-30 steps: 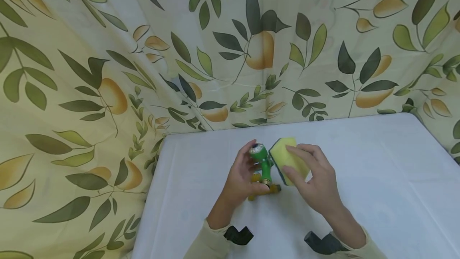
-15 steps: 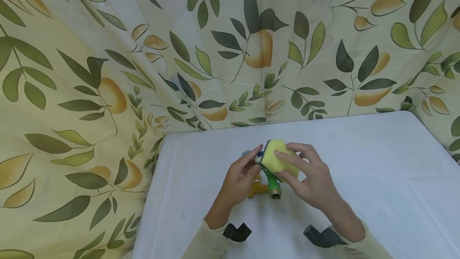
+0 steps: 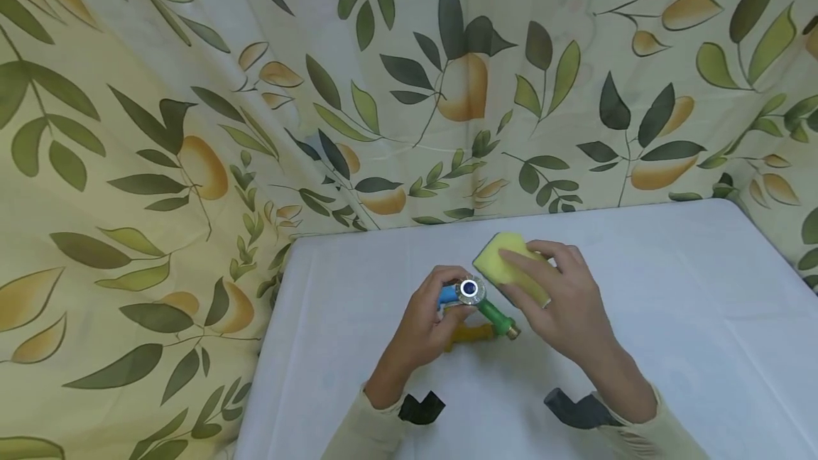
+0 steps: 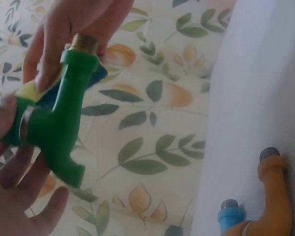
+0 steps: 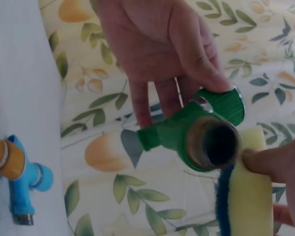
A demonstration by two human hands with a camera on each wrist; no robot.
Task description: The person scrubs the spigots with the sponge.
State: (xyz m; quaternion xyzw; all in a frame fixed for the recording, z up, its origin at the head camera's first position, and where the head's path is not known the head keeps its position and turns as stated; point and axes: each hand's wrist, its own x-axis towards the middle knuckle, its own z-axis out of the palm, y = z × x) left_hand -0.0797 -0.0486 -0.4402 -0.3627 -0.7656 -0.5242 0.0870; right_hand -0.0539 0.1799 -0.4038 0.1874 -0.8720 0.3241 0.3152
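A green plastic tap (image 3: 493,314) with a brass threaded end is held up above the table. My left hand (image 3: 418,321) grips it by its ribbed knob, thumb on one side and fingers on the other; the round knob cap with a dark blue centre faces up in the head view. My right hand (image 3: 565,304) pinches a yellow sponge (image 3: 508,258) by its edges, just beside the tap. The sponge's dark scouring side (image 5: 225,204) faces the tap in the right wrist view. In the left wrist view the tap (image 4: 64,113) hides part of the sponge.
An orange tap (image 3: 474,334) and a blue tap (image 5: 22,182) lie on the white table (image 3: 358,289) beneath the hands. A leaf-patterned curtain (image 3: 409,91) hangs along the table's far and left sides. Dark straps (image 3: 422,409) show at both wrists.
The green tap has been turned in my left hand, so its knob cap faces up and its threaded end points right. The sponge overlapped the tap, then moved up and right off it.
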